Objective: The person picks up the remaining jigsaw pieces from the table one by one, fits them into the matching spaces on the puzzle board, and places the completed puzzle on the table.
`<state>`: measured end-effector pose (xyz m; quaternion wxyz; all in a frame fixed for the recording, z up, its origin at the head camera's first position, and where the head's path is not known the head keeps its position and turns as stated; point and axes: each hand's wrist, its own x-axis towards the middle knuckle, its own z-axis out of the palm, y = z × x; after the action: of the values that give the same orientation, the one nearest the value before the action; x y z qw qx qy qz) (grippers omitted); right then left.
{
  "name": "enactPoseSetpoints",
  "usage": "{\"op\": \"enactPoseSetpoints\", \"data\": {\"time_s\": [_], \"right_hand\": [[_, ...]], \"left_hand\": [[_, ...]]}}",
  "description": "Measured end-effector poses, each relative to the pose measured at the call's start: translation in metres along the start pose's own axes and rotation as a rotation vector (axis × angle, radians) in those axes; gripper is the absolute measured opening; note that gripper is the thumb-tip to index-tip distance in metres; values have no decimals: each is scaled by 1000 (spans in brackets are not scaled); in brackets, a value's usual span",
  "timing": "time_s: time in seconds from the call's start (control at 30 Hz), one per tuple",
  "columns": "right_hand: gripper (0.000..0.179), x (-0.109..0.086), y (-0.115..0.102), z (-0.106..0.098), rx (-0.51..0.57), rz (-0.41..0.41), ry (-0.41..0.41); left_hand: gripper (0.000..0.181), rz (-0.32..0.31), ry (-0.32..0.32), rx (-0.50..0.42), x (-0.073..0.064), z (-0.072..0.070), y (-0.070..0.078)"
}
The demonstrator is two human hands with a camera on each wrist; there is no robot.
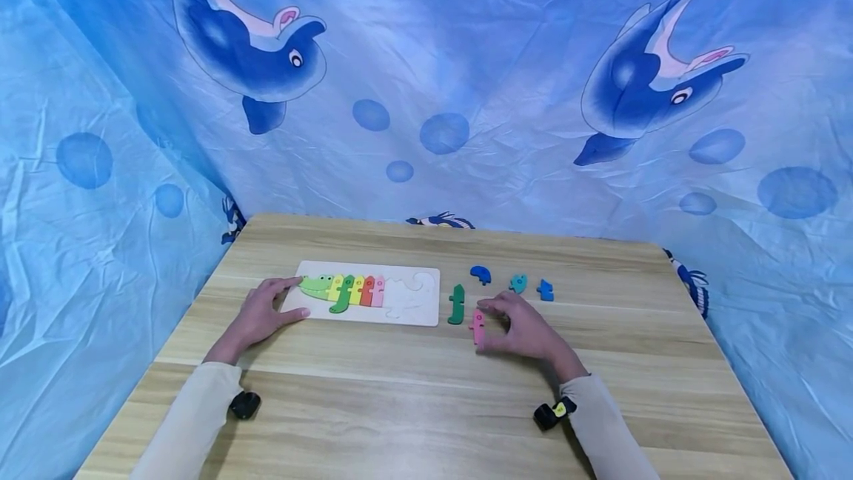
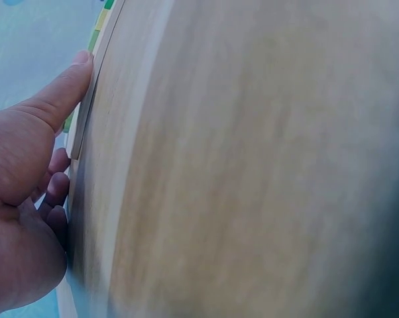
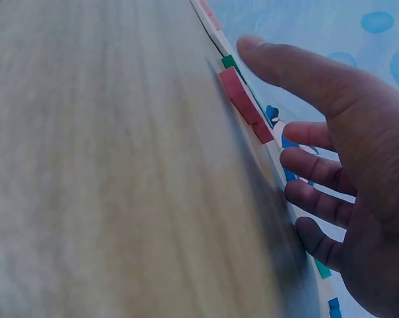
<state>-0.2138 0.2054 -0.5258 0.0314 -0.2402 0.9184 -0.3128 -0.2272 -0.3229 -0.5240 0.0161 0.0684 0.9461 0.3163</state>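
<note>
A white puzzle board lies on the table with a crocodile picture partly filled by coloured pieces: a green head, then yellow, green, red and pink strips. My left hand rests on the board's left end, its straight thumb on the near edge and its fingers by the far corner. To the board's right, my right hand spreads thumb and fingers around a pink puzzle piece, which lies on the table. In the right wrist view the thumb looks apart from that pink piece.
A long green piece lies between the board and the pink piece. Beyond the right hand are a dark blue piece, a teal piece and a blue piece. A blue dolphin-print curtain surrounds the wooden table.
</note>
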Motion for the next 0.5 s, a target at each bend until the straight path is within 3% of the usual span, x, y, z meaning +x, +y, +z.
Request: {"op": "enactPoseSetpoints", "data": {"time_s": [0.23,0.5], "right_hand": [[82,-1,1,3,-39,25,-27],[79,2,2,7,-79,0,-14]], "left_hand": [[80,-5,0,1,1,1,0],[80,10,7,-1,1,2,-3]]}}
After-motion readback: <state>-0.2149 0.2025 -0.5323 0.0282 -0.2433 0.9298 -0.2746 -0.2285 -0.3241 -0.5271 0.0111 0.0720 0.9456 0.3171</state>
